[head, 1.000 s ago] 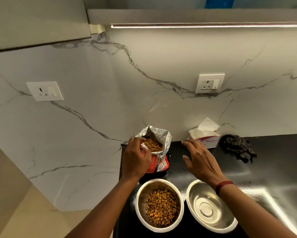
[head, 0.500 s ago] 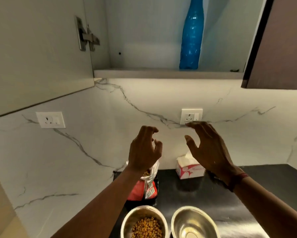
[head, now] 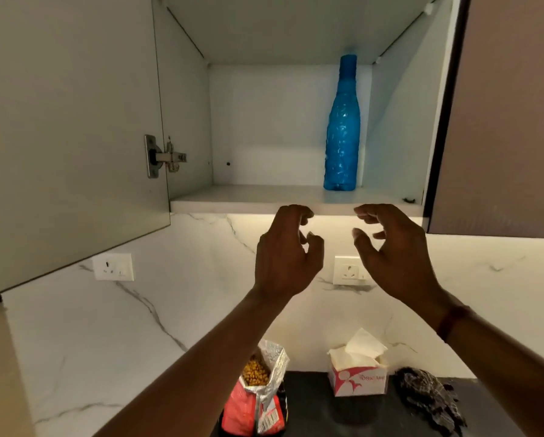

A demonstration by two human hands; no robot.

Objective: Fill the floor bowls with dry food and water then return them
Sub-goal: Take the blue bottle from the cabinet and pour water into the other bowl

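A tall blue plastic bottle (head: 342, 127) stands upright on the shelf of the open upper cabinet (head: 296, 198). Both my hands are raised just below that shelf's front edge. My left hand (head: 285, 253) is empty, fingers curled and apart. To its right, my right hand (head: 393, 250) is also empty with curved fingers, slightly below and right of the bottle. An open red bag of dry food (head: 258, 392), foil top spread and kibble showing, stands on the dark counter (head: 311, 405) below my left forearm. The two bowls are out of view.
The cabinet's left door (head: 69, 137) hangs open, with a hinge on its inner side; a brown closed door (head: 504, 115) is at right. A tissue box (head: 357, 373) and a dark checked cloth (head: 428, 402) lie on the counter. Two wall sockets sit on the marble backsplash.
My view has tilted up from the counter to the cabinet. Both hands have risen from the food bag and bowls to just under the shelf. The bowls have dropped out of view.
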